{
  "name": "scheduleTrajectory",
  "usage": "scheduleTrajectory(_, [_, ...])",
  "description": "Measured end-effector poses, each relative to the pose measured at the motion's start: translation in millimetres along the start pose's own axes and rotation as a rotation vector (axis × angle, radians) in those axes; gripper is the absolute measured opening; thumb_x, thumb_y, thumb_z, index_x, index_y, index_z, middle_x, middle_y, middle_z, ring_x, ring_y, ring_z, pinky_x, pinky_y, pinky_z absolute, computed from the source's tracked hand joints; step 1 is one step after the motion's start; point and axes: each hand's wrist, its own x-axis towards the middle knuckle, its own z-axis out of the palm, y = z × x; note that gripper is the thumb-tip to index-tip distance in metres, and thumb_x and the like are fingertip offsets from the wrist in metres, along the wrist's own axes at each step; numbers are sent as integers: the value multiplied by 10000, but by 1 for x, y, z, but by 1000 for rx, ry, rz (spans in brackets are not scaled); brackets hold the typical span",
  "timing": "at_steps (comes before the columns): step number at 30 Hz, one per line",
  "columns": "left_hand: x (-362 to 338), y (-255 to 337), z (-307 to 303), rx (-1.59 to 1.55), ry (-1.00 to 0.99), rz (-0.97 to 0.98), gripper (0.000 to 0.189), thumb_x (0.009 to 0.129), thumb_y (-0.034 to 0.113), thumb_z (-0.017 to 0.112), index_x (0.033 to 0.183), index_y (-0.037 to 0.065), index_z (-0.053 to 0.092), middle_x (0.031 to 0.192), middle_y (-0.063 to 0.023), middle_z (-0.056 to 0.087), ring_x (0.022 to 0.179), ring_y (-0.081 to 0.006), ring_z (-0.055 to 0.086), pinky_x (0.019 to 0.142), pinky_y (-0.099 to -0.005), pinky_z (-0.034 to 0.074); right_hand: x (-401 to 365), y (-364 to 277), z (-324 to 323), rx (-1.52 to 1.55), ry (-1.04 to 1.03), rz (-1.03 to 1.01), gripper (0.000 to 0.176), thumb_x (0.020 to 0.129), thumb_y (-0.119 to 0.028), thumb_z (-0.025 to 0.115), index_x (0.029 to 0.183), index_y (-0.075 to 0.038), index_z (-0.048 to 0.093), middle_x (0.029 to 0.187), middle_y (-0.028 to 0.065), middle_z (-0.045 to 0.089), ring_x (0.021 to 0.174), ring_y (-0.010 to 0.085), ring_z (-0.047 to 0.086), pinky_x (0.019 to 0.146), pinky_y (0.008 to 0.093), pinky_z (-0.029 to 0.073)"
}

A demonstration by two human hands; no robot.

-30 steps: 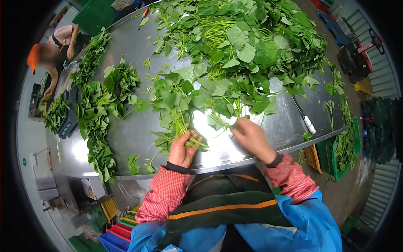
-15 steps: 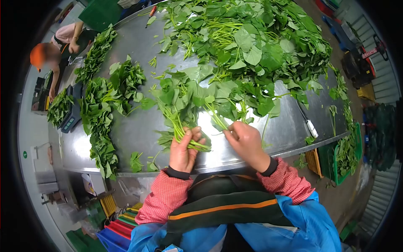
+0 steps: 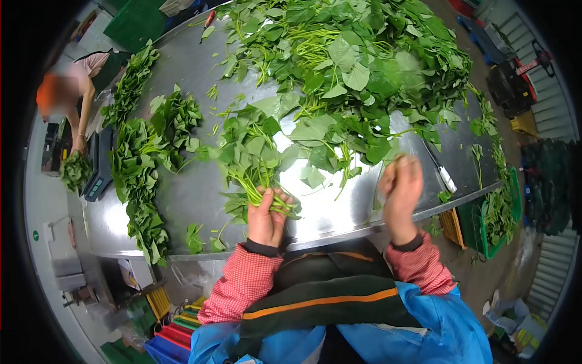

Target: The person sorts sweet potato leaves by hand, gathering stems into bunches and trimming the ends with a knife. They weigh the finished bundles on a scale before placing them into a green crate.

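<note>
My left hand [image 3: 267,215] is closed round the stems of a bunch of leafy greens [image 3: 251,148], whose leaves point away from me over the metal table [image 3: 200,233]. To the right, my right hand [image 3: 401,188] is raised above the table near its front edge, blurred by motion, and its fingers cannot be made out clearly. A large heap of greens [image 3: 357,60] covers the far middle and right of the table. Loose leaves and stems lie between the heap and my hands.
Rows of bunched greens [image 3: 136,176] lie at left beside a scale [image 3: 98,170]. A co-worker in an orange cap reaches toward greens there. A white-handled knife [image 3: 447,180] lies at right, a red-handled tool [image 3: 209,19] at the far edge. A green crate [image 3: 515,206] stands below right.
My right hand has moved right and away from the stems near my left hand. My left hand still holds the bunch. The co-worker's hands now hold greens beside the scale.
</note>
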Motion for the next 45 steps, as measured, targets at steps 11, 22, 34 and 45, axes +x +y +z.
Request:
scheduleTrajectory(11, [6, 10, 4, -5, -127, -494, 227, 924, 154, 589, 1102, 20, 543, 839, -41, 593, 697, -126, 565, 767, -332, 526, 30, 57, -7, -1327, -378, -47, 246, 759, -219, 661, 842, -12, 557, 704, 159, 627, 636, 334, 620, 564, 424, 479])
scheduleTrajectory(22, [-1, -6, 37, 256, -143, -134, 90, 947, 156, 563, 989, 101, 506, 906, -59, 597, 777, -138, 559, 683, -327, 517, -1, 13, -17, 102, -593, 722, 183, 919, -158, 537, 765, -66, 504, 570, -27, 431, 440, 47, 344, 390, 198, 232])
scheduleTrajectory(34, [15, -44, 46, 207, -117, -199, 141, 927, 50, 553, 1058, 9, 520, 961, -120, 620, 857, -229, 630, 694, -358, 554, -35, 28, 1, -271, -289, 128, 189, 935, -175, 481, 852, -41, 585, 647, -51, 454, 554, 48, 389, 506, 225, 336])
scheduleTrajectory(45, [21, -39, 39, 282, -185, -210, 125, 935, 81, 563, 1050, 69, 515, 1011, -95, 609, 936, -201, 618, 748, -376, 568, -17, 6, 33, -663, -495, 183, 330, 840, -364, 668, 918, -45, 632, 583, 60, 562, 554, 188, 578, 532, 315, 428])
